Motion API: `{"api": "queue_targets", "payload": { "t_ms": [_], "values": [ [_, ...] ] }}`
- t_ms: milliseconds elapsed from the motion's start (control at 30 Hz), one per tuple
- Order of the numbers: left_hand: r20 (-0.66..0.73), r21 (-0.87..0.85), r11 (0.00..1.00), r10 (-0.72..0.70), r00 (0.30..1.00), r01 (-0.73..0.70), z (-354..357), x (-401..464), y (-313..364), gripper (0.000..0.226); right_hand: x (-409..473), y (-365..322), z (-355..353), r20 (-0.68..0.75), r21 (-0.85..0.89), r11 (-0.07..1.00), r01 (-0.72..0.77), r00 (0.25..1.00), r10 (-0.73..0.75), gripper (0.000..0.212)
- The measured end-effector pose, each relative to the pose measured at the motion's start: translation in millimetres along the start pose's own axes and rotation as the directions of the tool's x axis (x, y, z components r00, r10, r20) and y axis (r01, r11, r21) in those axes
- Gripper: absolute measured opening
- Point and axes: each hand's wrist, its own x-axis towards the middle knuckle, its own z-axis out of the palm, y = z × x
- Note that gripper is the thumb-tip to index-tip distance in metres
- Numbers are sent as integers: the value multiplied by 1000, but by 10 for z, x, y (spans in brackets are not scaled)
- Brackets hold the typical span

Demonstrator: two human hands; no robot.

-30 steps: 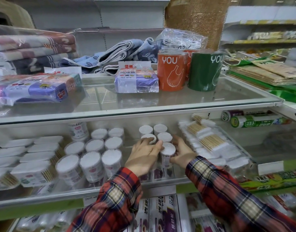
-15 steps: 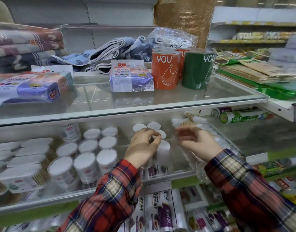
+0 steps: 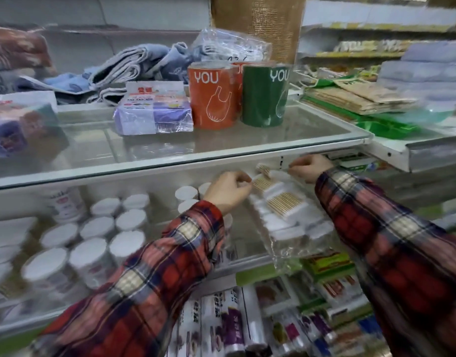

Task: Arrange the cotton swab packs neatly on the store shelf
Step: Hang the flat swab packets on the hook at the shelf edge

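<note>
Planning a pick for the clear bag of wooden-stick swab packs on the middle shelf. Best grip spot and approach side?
Grip the bag of swab packs at its two far top corners, from the front, above the packs. It is a limp bag hanging over the shelf edge, so a mid grip would probably fold it. The left hand and right hand pinch about there.

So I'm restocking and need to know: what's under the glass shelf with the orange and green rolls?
Under the glass shelf sit round white-lidded tubs and a clear bag of wooden swabs, held by both hands; sleeves hide some tubs.
</note>
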Motion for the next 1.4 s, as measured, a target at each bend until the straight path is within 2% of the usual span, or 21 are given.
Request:
{"api": "queue_targets", "payload": {
  "t_ms": [133, 233, 267, 300, 367, 400, 433, 500, 533, 667, 800, 967, 1033, 1067, 1133, 1200, 1300, 1400],
  "values": [
    [-15, 78, 994, -71, 997, 72, 150, 225, 47, 36, 259, 61, 133, 76, -8, 1000, 28, 997, -28, 27],
    [-7, 58, 988, -140, 990, 140, 281, 383, 79, 38, 652, 307, 265, 93, 39, 998, 53, 994, -56, 67],
    [-4, 43, 987, -154, 988, 154, 323, 426, 77, 39, 716, 357, 307, 109, 71, 995, 68, 991, -75, 72],
    [-2, 29, 986, -163, 987, 163, 364, 468, 87, 40, 646, 306, 289, 134, 103, 992, 71, 987, -84, 69],
    [0, -18, 983, -183, 983, 183, 437, 538, 116, 37, 538, 184, 296, 190, 208, 978, 28, 979, -68, 34],
    [3, -37, 979, -199, 980, 199, 462, 566, 123, 34, 573, 179, 312, 247, 221, 975, 26, 965, -82, 24],
    [4, -44, 974, -221, 975, 221, 482, 597, 131, 30, 597, 169, 317, 292, 178, 984, -7, 955, -46, 29],
    [26, -67, 962, -262, 965, 263, 522, 643, 141, 25, 668, 186, 327, 361, 82, 996, -30, 932, -2, 58],
    [39, -84, 958, -270, 962, 272, 536, 665, 153, 26, 705, 183, 323, 384, 91, 995, -43, 923, 5, 61],
    [30, -131, 964, -228, 973, 230, 607, 657, 211, 22, 742, 226, 291, 349, 39, 999, 7, 937, -20, 45],
    [22, -199, 951, -236, 971, 236, 661, 630, 217, 20, 702, 299, 239, 178, 128, 990, 67, 980, -90, 23],
    [52, -165, 950, -259, 965, 264, 670, 627, 168, 32, 522, 329, 124, 66, 124, 987, 99, 992, -108, 46],
    [55, -184, 948, -254, 966, 260, 641, 628, 145, 31, 441, 306, 90, 38, 169, 976, 137, 989, -146, 41],
    [31, -212, 940, -267, 963, 268, 614, 625, 136, 29, 385, 284, 79, 17, 173, 970, 170, 984, -175, 39],
    [-73, -269, 922, -309, 948, 279, 558, 594, 141, 30, 296, 274, 46, 0, 123, 972, 199, 980, -201, 49],
    [-130, -381, 881, -351, 927, 280, 498, 545, 190, 31, 197, 245, 14, 14, 24, 971, 236, 971, -237, 62],
    [-25, -610, 749, -344, 939, 258, 419, 423, 306, 25, 2, 184, 3, 83, -61, 967, 247, 967, -242, 66],
    [70, -690, 671, -308, 949, 269, 433, 276, 314, 35, -180, 188, 59, 155, -11, 958, 286, 947, -281, 65]
  ]
}}
